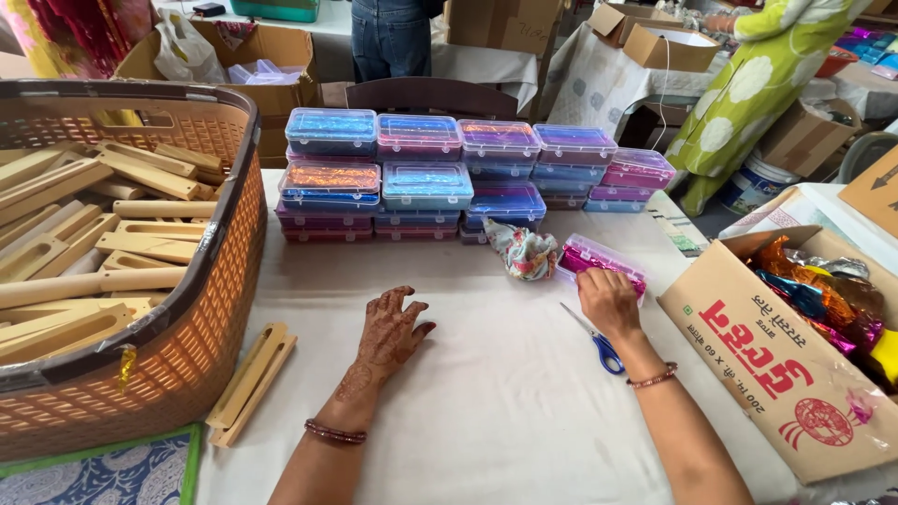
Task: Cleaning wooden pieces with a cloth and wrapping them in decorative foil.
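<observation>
Right hand (608, 301) touches pink plastic box (603, 259) just beyond it.

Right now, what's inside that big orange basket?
The orange basket holds a heap of pale wooden pieces, some slotted, some round rods, filling it nearly to the rim. Whatever lies under the top layer is hidden.

A small craft packing workshop; stacked clear plastic boxes (449, 178) fill the table's (505, 393) far edge; a basket of wooden pieces (112, 252) at its left edge; cardboard cartons (786, 365) all around.
</observation>
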